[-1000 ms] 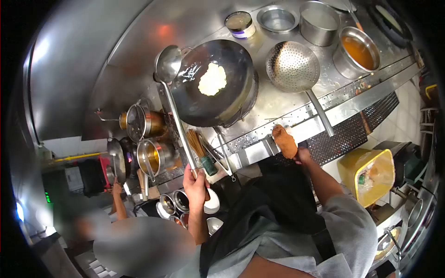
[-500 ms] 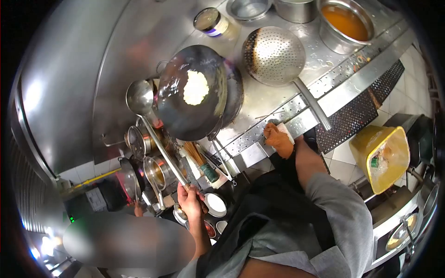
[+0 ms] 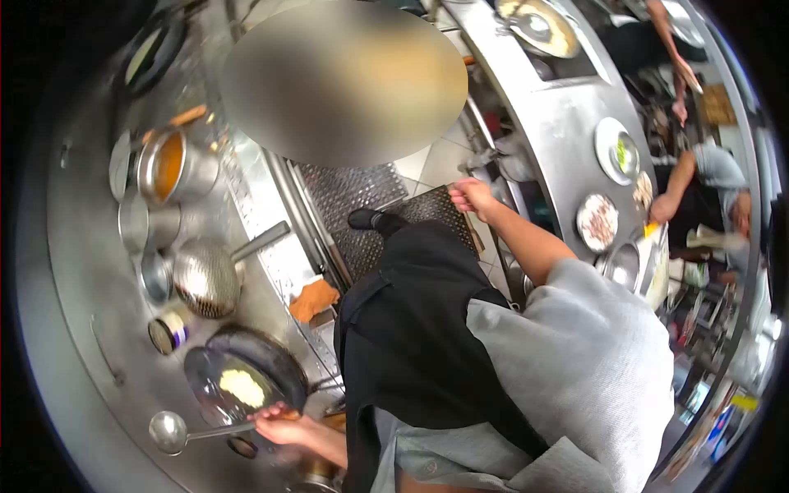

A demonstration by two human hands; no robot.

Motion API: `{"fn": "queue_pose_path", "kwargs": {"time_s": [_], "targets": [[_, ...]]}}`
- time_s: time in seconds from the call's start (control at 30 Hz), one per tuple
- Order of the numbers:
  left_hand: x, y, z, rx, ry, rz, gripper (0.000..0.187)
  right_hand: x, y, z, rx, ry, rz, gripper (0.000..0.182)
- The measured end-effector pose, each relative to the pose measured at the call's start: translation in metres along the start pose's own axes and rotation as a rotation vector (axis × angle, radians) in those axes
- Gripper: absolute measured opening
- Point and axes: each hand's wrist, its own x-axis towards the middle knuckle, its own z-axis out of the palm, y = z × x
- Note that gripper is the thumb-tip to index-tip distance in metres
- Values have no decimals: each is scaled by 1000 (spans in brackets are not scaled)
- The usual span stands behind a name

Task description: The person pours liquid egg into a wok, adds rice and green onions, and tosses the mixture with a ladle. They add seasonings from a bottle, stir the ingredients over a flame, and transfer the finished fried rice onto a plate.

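My left hand (image 3: 279, 424) is wrapped round the wooden-ended handle of a long metal ladle (image 3: 169, 432), its bowl out to the left. Beside the ladle sits a dark wok (image 3: 201, 374) with a pale yellow patch of food (image 3: 243, 387) in it. My right hand (image 3: 474, 199) is raised in front of my body, over the floor, with its fingers curled in; anything inside them is hidden. An orange-brown cloth (image 3: 314, 301) lies on the edge of the stove counter, apart from both hands.
A perforated strainer (image 3: 207, 278), a jar (image 3: 167, 332) and a pot of orange liquid (image 3: 170, 167) stand on the left counter. Plates of food, including a white plate (image 3: 597, 222), rest on the right counter (image 3: 567, 123). Co-workers stand beyond it. Black mats (image 3: 353, 185) cover the floor.
My view has swung right, bringing in the opposite counter. My right hand has let go of the cloth and moved away from the stove. My left hand still holds the ladle.
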Motion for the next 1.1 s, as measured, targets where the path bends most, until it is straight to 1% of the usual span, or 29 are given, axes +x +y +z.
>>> {"fn": "queue_pose_path", "kwargs": {"time_s": [0.03, 0.1, 0.17, 0.2, 0.23, 0.3, 0.4, 0.43, 0.5, 0.53, 0.57, 0.6, 0.63, 0.67, 0.7, 0.73, 0.77, 0.8, 0.83, 0.9, 0.97, 1.0, 1.03, 1.07, 1.1], "targets": [[5, 2, 6, -14, -35, 14, 24, -24, 6, -32, 108, 100, -5, 20], [9, 6, 24, 10, -56, 38, 21, -58, 41, -94, 299, 306, 20, 21], [16, 8, 38, -3, -117, 37, 18, -93, 69, -142, 644, 556, -54, 24], [12, 13, 48, -2, -141, 59, 17, -104, 76, -167, 832, 681, -106, 28], [11, 16, 53, -4, -159, 83, 16, -112, 82, -187, 1018, 798, -158, 32], [19, 17, 57, -30, -189, 87, 14, -146, 56, -201, 1201, 967, -241, 35], [20, 22, 62, -84, -239, 76, 13, -126, 71, -255, 1175, 997, -283, 36], [24, 20, 60, -90, -233, 80, 13, -121, 73, -262, 1174, 987, -285, 36], [29, 19, 48, -117, -278, 67, 13, -103, 66, -269, 1142, 1193, -279, 37], [22, 23, 42, -109, -257, 63, 15, -90, 74, -282, 1167, 1203, -342, 38], [35, 15, 25, -80, -234, 36, 22, -81, 84, -288, 1181, 1193, -402, 39], [25, 20, 17, -27, -179, 94, 27, -88, 79, -274, 985, 1160, -499, 35], [19, 25, 13, 19, -123, 108, 31, -101, 67, -260, 773, 1126, -417, 31], [4, 38, 11, 18, -113, 86, 22, -96, 71, -266, 453, 939, -444, 33], [9, 33, -6, 1, -81, 55, 11, -97, 53, -243, 428, 805, -541, 34], [19, 26, -24, -20, -61, 61, 6, -99, 33, -220, 226, 737, -519, 38], [13, 28, -38, 12, -62, 80, 13, -111, 6, -177, 161, 482, -541, 40], [11, 25, -52, -46, -40, 100, 22, -100, -13, -142, 211, 287, -558, 41], [8, 22, -67, -101, -25, 121, 32, -99, -40, -98, -2, 102, -529, 42], [11, 29, -79, -89, 28, 34, 39, -93, -80, 21, -184, -188, -606, 33], [2, 33, -104, -117, 66, -32, 38, -39, -107, 119, -805, -418, -743, 27], [-4, 31, -117, -117, 95, -46, 41, -82, -111, 207, -747, -593, -850, 20], [-12, 30, -130, -121, 113, -77, 42, -120, -112, 286, -637, -828, -771, 17], [-23, 32, -139, -58, 144, -81, 42, -118, -103, 357, -713, -1032, -1078, 16], [-38, 34, -145, 5, 171, -89, 42, -142, -103, 416, -969, -1059, -1118, 13]]}}
